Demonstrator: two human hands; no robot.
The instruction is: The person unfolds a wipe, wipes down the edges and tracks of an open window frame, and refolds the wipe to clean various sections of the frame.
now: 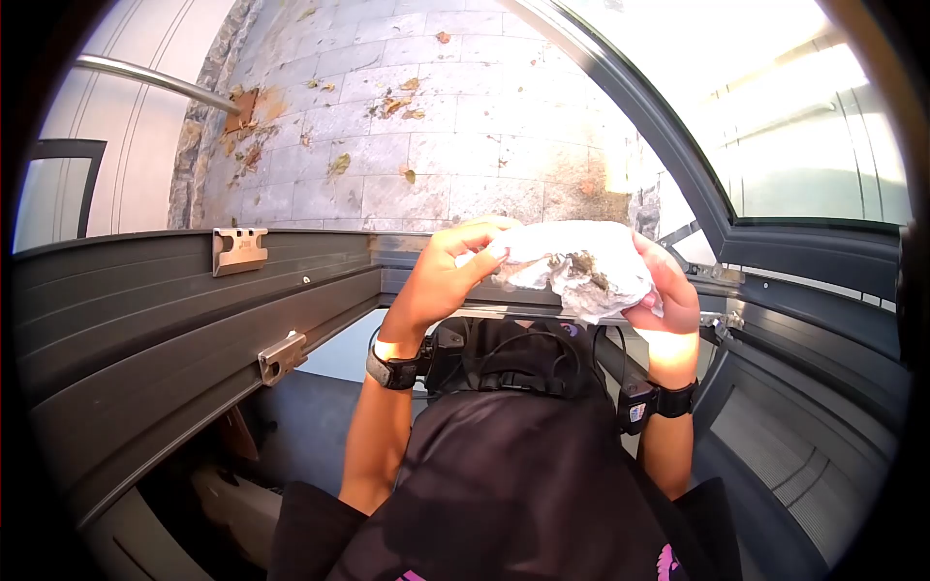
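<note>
Between my two hands is a crumpled white cloth [572,242], smeared with dark greenish-brown dirt on the side facing me. My left hand [444,276] pinches its left end between thumb and fingers. At the right end, the fingers of my right hand [666,290] are wrapped round the cloth's edge. Both hands are held over the sill of a dark grey window frame [397,281]. Whether the cloth touches the frame, I cannot tell.
An open window sash [668,116] reaches outward on the right. Two metal brackets, an upper bracket [240,250] and a lower bracket [282,358], sit on the left frame. Outside and below is stone paving [387,155] with scattered dry leaves. A metal pipe [155,79] stands upper left.
</note>
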